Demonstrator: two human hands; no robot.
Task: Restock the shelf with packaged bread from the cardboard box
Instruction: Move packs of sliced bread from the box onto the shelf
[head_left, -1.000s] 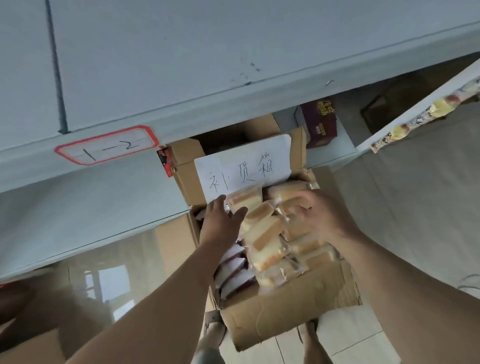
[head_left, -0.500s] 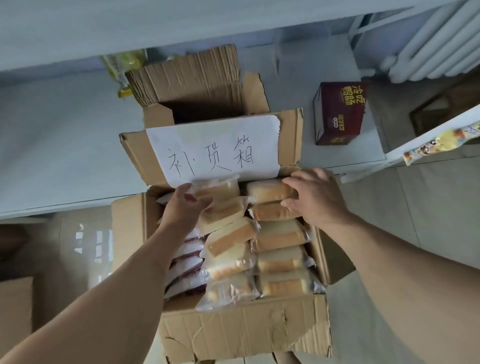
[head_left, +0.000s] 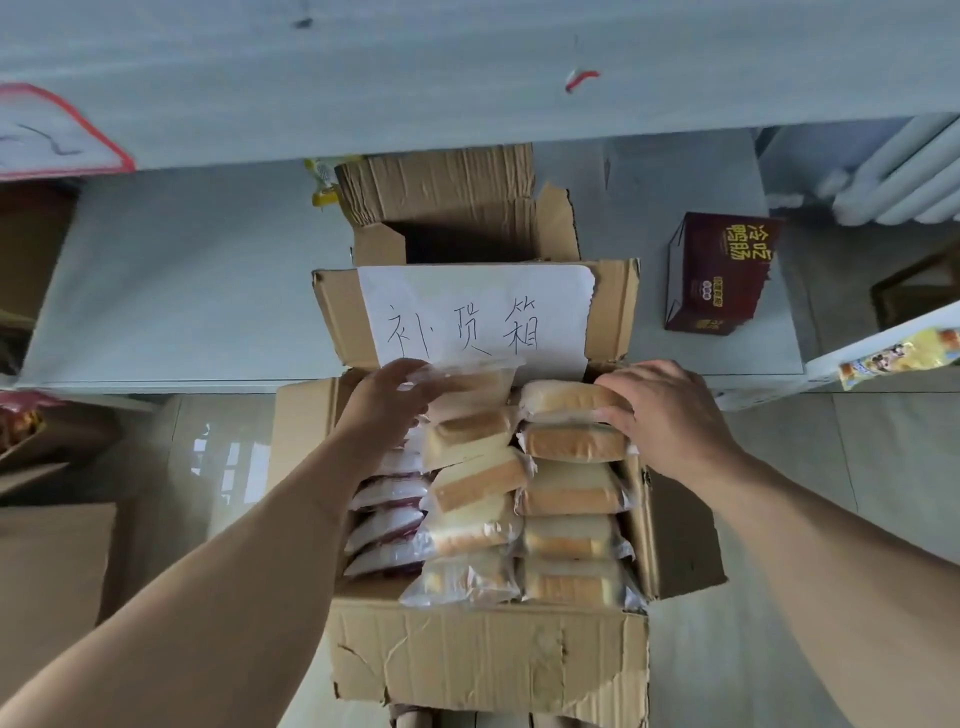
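An open brown cardboard box (head_left: 488, 660) stands on the floor in front of a pale grey low shelf (head_left: 197, 270). Its far flap stands up and carries a white paper sheet with black handwritten characters (head_left: 475, 317). Inside the box lie two rows of clear-wrapped packaged bread slices (head_left: 569, 540), and at the left side a row of white and dark red packets (head_left: 387, 519).

The left hand (head_left: 384, 402) reaches to the far end of the middle row. Its thumb and fingers pinch the topmost transparent bread packet (head_left: 470, 384), which is tilted upward against the paper sheet. The right hand (head_left: 670, 415) grips the far end of the right row; the curled fingers lie over the side of the top two golden bread packets (head_left: 571, 421), with the thumb at the far edge.

Behind the first box, a second, smaller open cardboard box (head_left: 457, 208) sits on the shelf. A dark red printed carton (head_left: 719, 273) stands on the shelf to the right, well apart from the boxes. A white ribbed radiator (head_left: 904, 176) is at the upper right corner.
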